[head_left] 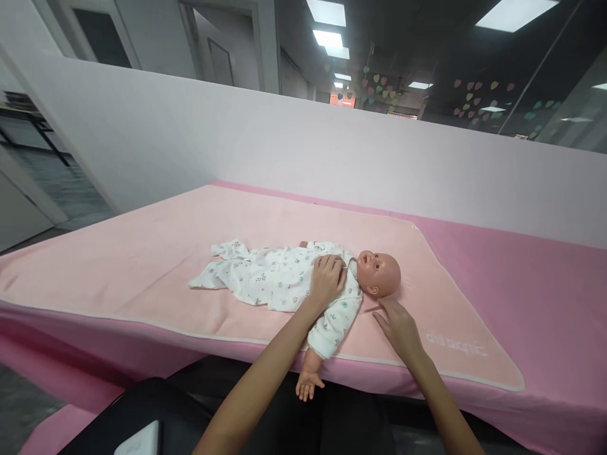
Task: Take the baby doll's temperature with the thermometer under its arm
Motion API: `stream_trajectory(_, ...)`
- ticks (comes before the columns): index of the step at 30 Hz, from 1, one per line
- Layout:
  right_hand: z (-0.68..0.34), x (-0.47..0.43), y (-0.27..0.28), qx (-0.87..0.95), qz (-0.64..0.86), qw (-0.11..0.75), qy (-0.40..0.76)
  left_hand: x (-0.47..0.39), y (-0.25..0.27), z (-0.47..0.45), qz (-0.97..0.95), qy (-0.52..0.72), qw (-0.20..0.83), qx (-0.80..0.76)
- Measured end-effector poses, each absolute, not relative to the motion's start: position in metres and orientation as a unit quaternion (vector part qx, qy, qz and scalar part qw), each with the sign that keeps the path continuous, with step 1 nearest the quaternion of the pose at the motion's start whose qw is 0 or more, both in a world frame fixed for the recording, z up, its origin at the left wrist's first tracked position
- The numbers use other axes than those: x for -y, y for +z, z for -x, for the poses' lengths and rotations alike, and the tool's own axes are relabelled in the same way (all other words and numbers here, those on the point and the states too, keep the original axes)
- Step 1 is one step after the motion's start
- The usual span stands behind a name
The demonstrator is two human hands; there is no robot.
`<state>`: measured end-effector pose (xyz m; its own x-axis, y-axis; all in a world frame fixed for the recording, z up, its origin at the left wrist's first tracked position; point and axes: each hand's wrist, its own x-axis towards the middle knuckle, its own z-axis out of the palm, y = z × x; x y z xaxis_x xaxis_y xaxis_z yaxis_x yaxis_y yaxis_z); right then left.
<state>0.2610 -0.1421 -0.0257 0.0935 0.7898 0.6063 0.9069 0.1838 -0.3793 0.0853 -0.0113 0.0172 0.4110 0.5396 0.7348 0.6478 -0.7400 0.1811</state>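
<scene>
A bald baby doll (379,275) lies on its back, its head to the right, dressed in a white printed sleepsuit (265,272). My left hand (328,277) rests on the doll's chest near the collar, fingers curled, and a thin white strand shows at its fingertips. Beside the doll's head, my right hand (397,323) has its thumb and fingers close around one end of a thin stick-like piece (371,309). Whether that piece is a stick or a cord I cannot tell. The doll's near arm (310,373) hangs over the front edge.
A peach blanket (156,253) with pale trim lies under the doll, over a pink cover (531,303). Behind stands a white partition (294,151) topped with glass. A white device (140,439) lies low at left on something black.
</scene>
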Motion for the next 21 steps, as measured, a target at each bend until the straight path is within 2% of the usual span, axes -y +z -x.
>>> stream_trajectory(3, -0.250, 0.135, -0.015, 0.671, 0.639, 0.368, -0.085, 0.012, 0.016, -0.084, 0.840, -0.418, 0.060, 0.340)
stream_trajectory(8, -0.208, 0.092, 0.023, 0.656, 0.575, 0.481, -0.090, 0.011, 0.013, -0.086, 0.825, -0.442, 0.053, 0.348)
stream_trajectory(11, -0.187, 0.060, 0.033, 0.650, 0.555, 0.518, -0.031, 0.010, 0.012, -0.086, 0.811, -0.451, 0.052, 0.369)
stream_trajectory(15, -0.178, 0.037, 0.021, 0.616, 0.549, 0.565, 0.017, 0.009, 0.010, -0.086, 0.791, -0.474, 0.068, 0.381)
stream_trajectory(21, -0.178, 0.036, 0.000, 0.624, 0.505, 0.595, -0.043, 0.012, 0.010, -0.086, 0.771, -0.501, 0.095, 0.381)
